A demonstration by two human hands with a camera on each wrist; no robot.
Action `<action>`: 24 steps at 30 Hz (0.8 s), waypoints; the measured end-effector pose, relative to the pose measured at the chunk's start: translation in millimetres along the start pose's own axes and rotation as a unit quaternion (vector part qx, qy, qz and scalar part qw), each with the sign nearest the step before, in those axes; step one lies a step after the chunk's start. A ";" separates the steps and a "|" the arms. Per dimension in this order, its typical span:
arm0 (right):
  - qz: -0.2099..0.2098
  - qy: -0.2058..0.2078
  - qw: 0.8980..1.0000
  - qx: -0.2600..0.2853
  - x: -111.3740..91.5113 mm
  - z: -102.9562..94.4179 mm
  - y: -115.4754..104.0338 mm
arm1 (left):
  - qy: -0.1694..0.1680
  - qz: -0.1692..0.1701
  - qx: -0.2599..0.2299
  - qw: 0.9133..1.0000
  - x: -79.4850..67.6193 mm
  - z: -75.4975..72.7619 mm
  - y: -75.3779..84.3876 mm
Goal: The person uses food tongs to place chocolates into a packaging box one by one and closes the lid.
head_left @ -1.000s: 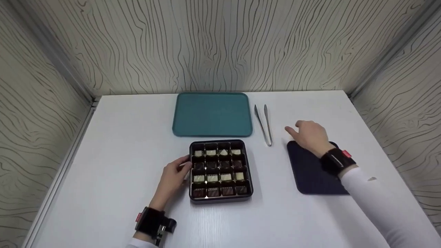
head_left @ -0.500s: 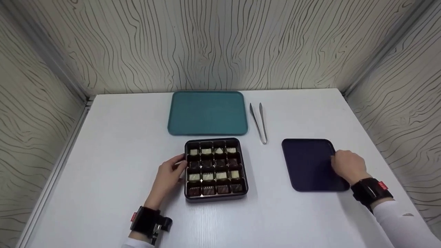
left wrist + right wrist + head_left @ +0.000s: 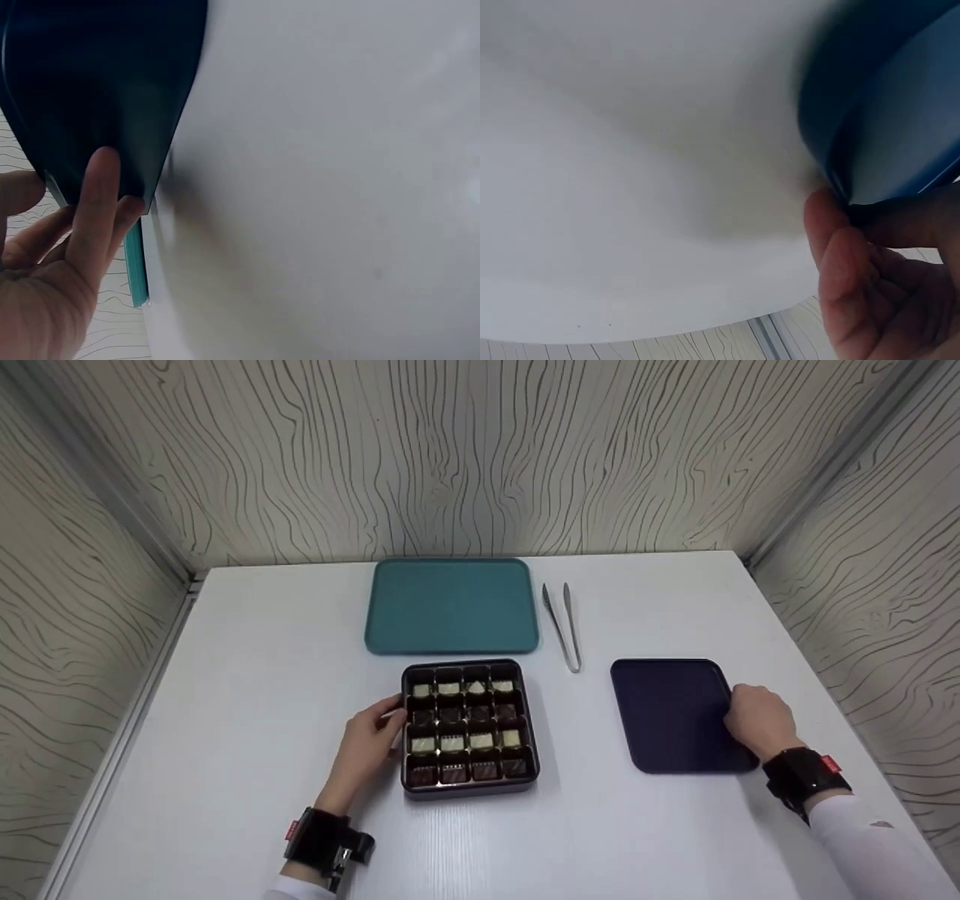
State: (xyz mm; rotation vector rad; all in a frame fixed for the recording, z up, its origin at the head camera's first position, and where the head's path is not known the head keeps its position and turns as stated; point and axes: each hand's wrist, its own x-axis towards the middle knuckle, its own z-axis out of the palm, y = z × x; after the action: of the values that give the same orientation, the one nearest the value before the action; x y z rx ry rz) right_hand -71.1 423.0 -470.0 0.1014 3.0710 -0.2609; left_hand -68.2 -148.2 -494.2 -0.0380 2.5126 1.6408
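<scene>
A dark chocolate box sits in the middle of the table, its compartments holding rows of white and dark chocolates. My left hand rests at its left side. Straight fingers touch the box's outer wall in the left wrist view. Farther right lies a shallow dark blue lid, hollow side up. My right hand pinches its right edge. Thumb and fingers meet at the lid's rim in the right wrist view.
A teal tray lies behind the box, near the patterned back wall. Metal tongs lie right of the tray with their arms spread. Patterned panels stand on both sides of the white table.
My right hand has moved from above the lid to its right edge and taken hold of it. The head view has shifted slightly. My left hand has stayed at the box.
</scene>
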 end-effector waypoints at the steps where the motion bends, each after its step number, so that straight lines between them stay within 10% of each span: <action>1: 0.005 -0.002 1.000 0.005 0.1 -0.1 0.4 | 0.001 0.000 -0.002 1.000 -0.1 0.1 0.2; 15: 0.007 0.034 0.997 0.065 -2.3 -23.7 -18.6 | 0.011 -0.005 0.003 1.000 0.5 -2.4 4.9; 24: -0.024 0.088 0.990 0.110 -8.7 -52.4 -87.3 | 0.069 0.061 -0.004 0.996 -8.1 -15.4 35.4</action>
State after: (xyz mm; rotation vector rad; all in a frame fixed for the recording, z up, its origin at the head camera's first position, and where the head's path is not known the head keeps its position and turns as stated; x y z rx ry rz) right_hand -71.3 345.5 -403.4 0.0630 3.2102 -0.6260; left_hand -65.2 -148.4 -454.9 0.0017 2.6603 1.7504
